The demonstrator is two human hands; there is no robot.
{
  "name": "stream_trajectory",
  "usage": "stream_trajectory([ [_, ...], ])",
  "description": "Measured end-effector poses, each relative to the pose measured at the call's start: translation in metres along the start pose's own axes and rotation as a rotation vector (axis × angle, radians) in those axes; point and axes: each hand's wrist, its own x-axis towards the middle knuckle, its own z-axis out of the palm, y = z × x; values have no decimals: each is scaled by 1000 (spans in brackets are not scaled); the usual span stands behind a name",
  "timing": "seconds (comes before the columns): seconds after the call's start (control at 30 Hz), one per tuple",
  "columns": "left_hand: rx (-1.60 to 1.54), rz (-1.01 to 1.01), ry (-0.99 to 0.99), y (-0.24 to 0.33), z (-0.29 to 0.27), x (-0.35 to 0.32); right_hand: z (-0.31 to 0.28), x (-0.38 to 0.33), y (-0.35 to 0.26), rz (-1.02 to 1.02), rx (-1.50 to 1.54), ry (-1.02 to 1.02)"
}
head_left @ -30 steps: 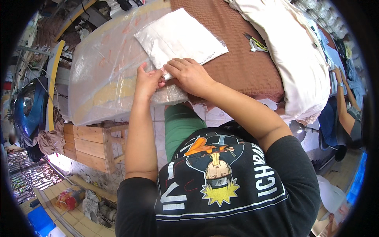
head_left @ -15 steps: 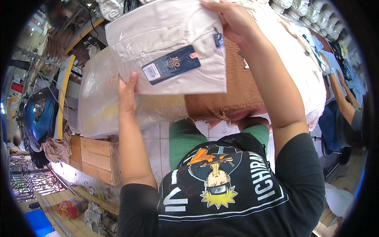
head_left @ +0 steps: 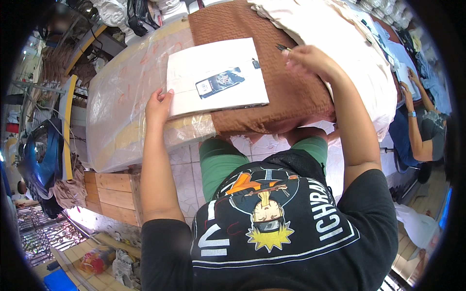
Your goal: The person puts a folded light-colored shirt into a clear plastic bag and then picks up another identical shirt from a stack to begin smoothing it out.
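Clock face centred on the packet, twelve away from me. The packet — folded white garment in clear wrap, dark tag near its middle — lies across where the brown textured cloth meets the clear plastic sheet. My left hand at eight: thumb against the packet's edge, fingers loosely curled; cannot tell whether they pinch. My right hand, between two and three: fingers part-curled at the small snips, blades toward ten; cannot tell whether I have hold. Pale cloth farther out, at three.
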Motion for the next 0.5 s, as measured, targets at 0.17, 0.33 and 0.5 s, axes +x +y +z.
stream_trajectory([
  [0.17,-57,-64,-29,-11,9,3,58,1,11,122,158,-468],
  [0.33,-150,-292,-337,62,-6,-98,33,46,3,12,168,-168],
  [0.5,-72,-264,-904,111,-49,-137,-26,5,-29,-420,-90,-204],
])
